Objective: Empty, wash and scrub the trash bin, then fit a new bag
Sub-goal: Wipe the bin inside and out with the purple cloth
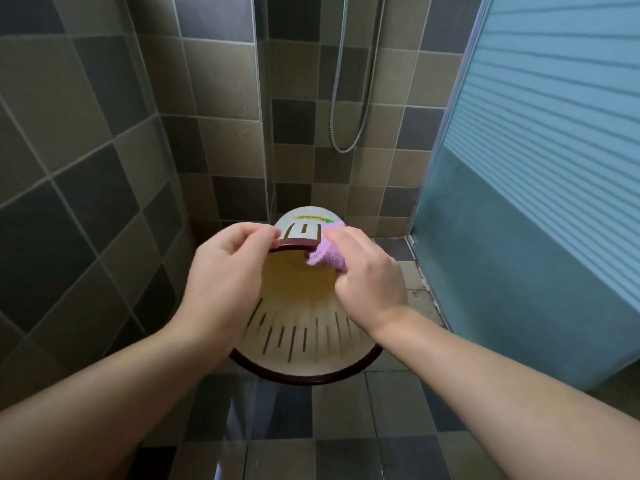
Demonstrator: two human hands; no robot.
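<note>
While I'm scrubbing, I'm keeping the trash bin (pixel 304 327) tipped toward me over the tiled floor (pixel 311 427) of the shower corner, so I'm looking into it through its mouth and dark brown rim (pixel 304 378). My left hand (pixel 225 271) is gripping the bin's far brown edge, fingers curled over it; I can't tell whether that strip is the rim or a separate ring. My right hand (pixel 363 268) is pinching the lilac cloth (pixel 325 258) and pressing it onto the same edge, right beside my left fingers. To do this well, I'm thinking: clamp hard with the left so the bin isn't rocking, fold the cloth over the lip so both faces are getting wiped, work round in short overlapping strokes, then run down the slotted wall (pixel 298 337), since dirt likely sits in the slots. Hard to read: my hands are covering most of the far side and part of the inside; the base is facing away, with only a pale oval and a label too small to make out. No water or soap is visible, so wetness is unclear. The shower hose (pixel 349 140) is cut off at the top, and the ribbed glass door (pixel 536 168) is hiding whatever is on my right. No new bag is in sight.
</note>
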